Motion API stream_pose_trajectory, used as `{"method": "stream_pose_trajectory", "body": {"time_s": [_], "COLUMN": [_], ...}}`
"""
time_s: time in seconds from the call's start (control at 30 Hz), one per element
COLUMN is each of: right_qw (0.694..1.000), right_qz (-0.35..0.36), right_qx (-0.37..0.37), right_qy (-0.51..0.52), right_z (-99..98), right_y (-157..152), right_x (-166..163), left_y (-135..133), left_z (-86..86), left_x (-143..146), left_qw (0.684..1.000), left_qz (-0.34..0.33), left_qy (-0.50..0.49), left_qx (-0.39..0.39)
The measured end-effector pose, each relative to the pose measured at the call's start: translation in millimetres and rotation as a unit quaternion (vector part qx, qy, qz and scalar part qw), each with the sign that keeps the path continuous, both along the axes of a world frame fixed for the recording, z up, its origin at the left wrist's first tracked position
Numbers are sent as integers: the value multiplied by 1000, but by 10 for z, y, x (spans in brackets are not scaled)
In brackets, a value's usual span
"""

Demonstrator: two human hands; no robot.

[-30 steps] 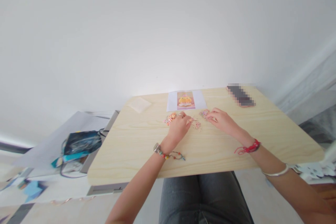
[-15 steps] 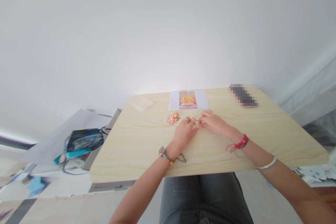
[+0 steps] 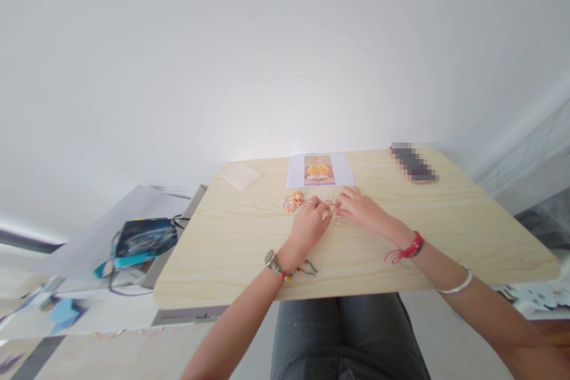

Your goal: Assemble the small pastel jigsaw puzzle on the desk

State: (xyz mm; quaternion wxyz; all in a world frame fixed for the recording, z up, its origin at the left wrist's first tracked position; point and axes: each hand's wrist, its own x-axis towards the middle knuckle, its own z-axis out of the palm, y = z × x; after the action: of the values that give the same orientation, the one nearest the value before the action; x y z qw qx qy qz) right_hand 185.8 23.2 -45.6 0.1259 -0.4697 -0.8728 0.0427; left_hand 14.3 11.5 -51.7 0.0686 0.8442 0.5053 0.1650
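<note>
My left hand (image 3: 310, 222) and my right hand (image 3: 358, 208) rest close together on a pale wooden table (image 3: 231, 249), fingertips meeting over small pinkish puzzle-like pieces (image 3: 332, 206). Both hands have their fingers curled in a pinch; what they grip is too small to make out. A little heap of orange and pink pieces (image 3: 293, 200) lies just left of my left hand. Beyond the hands a white sheet with a yellow cartoon picture (image 3: 319, 170) lies flat.
A phone (image 3: 412, 162) lies at the table's far right corner, a small translucent bag (image 3: 241, 176) at the far left. Left of the table, a dark blue pouch with cords (image 3: 142, 238) sits on a lower white surface. A plain wall stands behind.
My hands have come together from apart: the right hand moved left toward the left hand. The left hand drew away from the orange heap, which now lies uncovered.
</note>
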Motion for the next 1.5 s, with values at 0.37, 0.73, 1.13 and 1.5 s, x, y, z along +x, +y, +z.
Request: {"method": "stream_pose_trajectory", "body": {"time_s": [0.37, 0.73, 1.13, 1.5], "right_qw": [998, 1000, 998, 993], "right_qz": [45, 17, -27, -75], "right_qx": [26, 14, -44, -87], "right_qy": [22, 4, 40, -15], "right_z": [-22, -35, -126, -64], "right_y": [334, 413, 215, 337], "right_x": [-810, -796, 135, -46], "left_y": [156, 167, -5, 187], "left_z": [10, -3, -25, 16], "left_x": [-662, -704, -267, -27], "left_qw": [993, 987, 998, 997], "left_qz": [114, 156, 42, 32], "left_qy": [19, 9, 49, 67], "left_qx": [36, 34, -16, -1]}}
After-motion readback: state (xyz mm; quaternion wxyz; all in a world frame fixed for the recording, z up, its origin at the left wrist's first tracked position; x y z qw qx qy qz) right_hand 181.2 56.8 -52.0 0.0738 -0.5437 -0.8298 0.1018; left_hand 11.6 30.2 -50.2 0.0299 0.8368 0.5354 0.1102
